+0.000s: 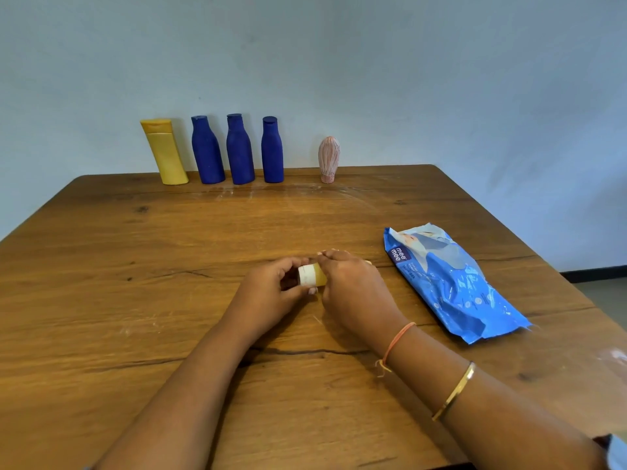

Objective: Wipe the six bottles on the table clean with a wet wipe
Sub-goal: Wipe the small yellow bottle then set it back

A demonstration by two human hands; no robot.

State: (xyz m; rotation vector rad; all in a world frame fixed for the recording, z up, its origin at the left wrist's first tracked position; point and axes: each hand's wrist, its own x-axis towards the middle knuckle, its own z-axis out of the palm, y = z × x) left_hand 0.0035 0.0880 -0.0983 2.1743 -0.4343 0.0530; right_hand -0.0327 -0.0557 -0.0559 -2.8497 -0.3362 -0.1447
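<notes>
Bottle (312, 275), small yellow plastic with white band, lies at centre of wooden bench (135, 300), gripped by curled fingers of left hand (271, 295) and right hand (353, 286); blue plastic wipe packet (454, 283) nearby.

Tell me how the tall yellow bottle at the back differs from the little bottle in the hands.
The tall yellow bottle stands at the far edge of the table, untouched; the small bottle lies sideways, gripped by the left hand and right hand. The tall yellow bottle is far bigger than the small bottle. The small bottle shows a white band; the tall yellow bottle is plain. Both are yellowish.
</notes>
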